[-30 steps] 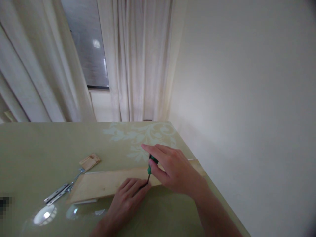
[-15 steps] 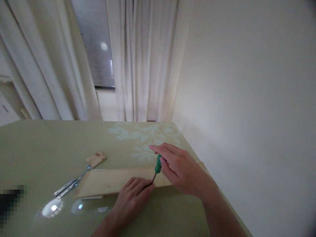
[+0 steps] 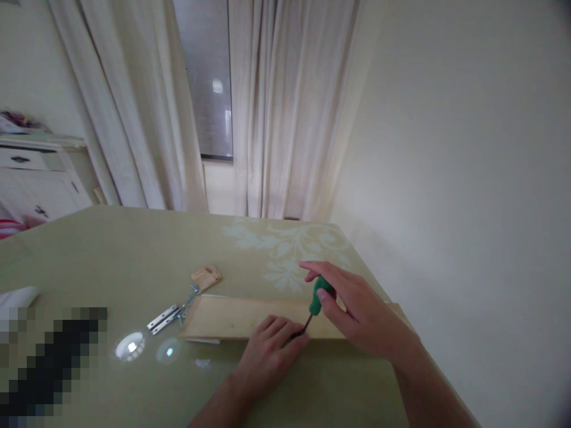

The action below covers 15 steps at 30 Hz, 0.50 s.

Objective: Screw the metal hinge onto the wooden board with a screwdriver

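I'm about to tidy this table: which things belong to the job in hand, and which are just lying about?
Belong to the job:
- green-handled screwdriver, in the right hand
- wooden board, at the left hand

Lying about, possibly related:
- two slotted or drilled metal strips
- metal hardware
- small wooden piece

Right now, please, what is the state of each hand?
Left hand: at the near edge of the wooden board; whether it grips something cannot be told.
Right hand: closed, holding the green-handled screwdriver.
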{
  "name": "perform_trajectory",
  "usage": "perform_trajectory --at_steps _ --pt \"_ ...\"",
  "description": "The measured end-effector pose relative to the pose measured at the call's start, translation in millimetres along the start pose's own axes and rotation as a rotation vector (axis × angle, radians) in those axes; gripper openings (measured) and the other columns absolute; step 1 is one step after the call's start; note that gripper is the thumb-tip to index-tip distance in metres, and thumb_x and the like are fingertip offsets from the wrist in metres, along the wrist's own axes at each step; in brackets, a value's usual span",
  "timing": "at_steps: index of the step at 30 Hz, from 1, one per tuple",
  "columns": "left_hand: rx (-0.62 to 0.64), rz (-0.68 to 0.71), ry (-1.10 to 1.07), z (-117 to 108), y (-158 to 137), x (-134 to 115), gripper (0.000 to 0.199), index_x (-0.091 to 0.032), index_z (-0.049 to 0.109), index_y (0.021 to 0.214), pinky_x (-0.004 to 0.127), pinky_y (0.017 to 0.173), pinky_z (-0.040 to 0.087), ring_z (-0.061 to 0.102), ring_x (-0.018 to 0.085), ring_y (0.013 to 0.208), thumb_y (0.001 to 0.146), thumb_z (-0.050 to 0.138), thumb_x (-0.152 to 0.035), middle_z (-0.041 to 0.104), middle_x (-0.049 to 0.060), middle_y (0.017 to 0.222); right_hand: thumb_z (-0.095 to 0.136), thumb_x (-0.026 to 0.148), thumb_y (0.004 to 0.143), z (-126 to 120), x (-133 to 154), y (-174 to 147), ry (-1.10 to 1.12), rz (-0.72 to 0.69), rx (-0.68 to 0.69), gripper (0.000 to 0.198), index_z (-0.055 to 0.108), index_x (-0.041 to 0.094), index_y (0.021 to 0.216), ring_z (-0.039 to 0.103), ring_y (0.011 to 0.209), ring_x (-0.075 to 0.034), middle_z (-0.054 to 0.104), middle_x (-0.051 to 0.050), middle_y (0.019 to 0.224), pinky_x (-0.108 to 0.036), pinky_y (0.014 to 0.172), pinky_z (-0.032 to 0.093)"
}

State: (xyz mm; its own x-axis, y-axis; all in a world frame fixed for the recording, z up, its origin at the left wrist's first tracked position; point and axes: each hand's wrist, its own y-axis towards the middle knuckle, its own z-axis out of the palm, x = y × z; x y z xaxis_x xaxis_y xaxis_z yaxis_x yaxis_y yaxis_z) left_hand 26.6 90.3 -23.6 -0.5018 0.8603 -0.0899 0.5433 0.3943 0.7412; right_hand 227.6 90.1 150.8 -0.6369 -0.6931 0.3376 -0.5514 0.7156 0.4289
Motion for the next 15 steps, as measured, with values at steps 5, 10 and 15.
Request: perform_trajectory --at_steps 5,10,15 --pt "-0.018 -0.001 0.001 0.5 1.2 -0.6 0.020 -0.019 0.071 0.112 0.034 0.082 0.048 0.066 0.019 0.091 0.109 0.051 -0.021 0.075 0.005 0.103 0.055 0.050 0.106 7.4 -3.9 1.4 -0.249 0.059 -0.091 0.036 0.069 0.021 0.122 0.073 0.073 -0.021 0.079 -0.005 0.089 -0.030 0.066 0.050" --pt "-0.016 0.006 -0.007 -0.6 1.4 -0.3 0.020 -0.019 0.071 0.112 0.034 0.081 0.049 0.065 0.019 0.090 0.109 0.052 -0.023 0.074 0.006 0.102 0.046 0.025 0.104 -6.8 5.6 -2.4 -0.082 0.001 -0.010 0.042 0.056 0.022 0.145 0.071 0.110 -0.022 0.075 -0.009 0.123 -0.035 0.091 0.055" --pt "-0.002 0.013 0.011 -1.3 0.1 0.5 0.021 -0.019 0.072 0.113 0.034 0.080 0.050 0.066 0.019 0.091 0.109 0.051 -0.023 0.074 0.007 0.102 0.048 0.034 0.109 3.0 -4.0 2.2 -0.168 -0.057 -0.056 0.040 0.059 0.020 0.144 0.074 0.100 -0.022 0.078 -0.009 0.112 -0.033 0.086 0.056"
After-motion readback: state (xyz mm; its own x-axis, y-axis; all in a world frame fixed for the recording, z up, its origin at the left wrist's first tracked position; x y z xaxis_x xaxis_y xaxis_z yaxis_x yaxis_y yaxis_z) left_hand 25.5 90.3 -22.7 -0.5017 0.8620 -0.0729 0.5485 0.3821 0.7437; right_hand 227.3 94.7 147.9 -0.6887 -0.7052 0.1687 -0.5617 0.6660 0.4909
